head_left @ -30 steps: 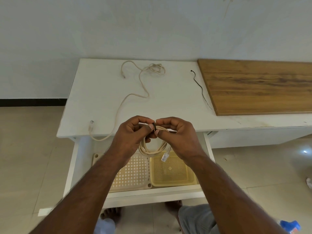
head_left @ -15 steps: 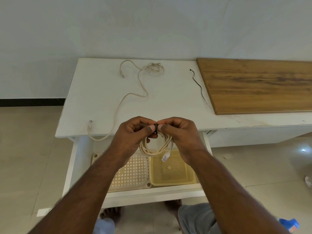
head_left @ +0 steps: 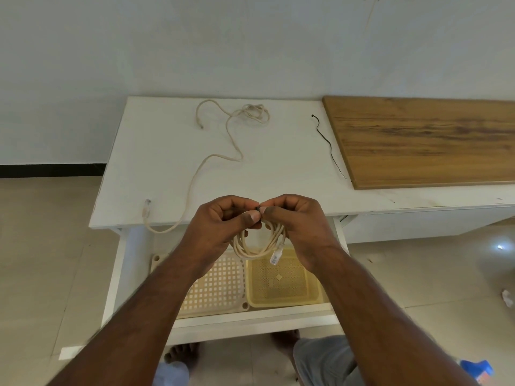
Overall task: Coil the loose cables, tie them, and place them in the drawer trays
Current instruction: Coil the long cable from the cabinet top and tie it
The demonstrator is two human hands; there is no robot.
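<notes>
Both hands grasp a coiled cream cable above the open drawer: the left hand and the right hand pinch a small black tie at the top of the coil, fingertips touching. Behind them stands the white table, bearing a wooden board on its right. In the drawer sit a cream tray and a yellow tray side by side. A loose cable trails across the tabletop, and a second black tie lies beside the board.
</notes>
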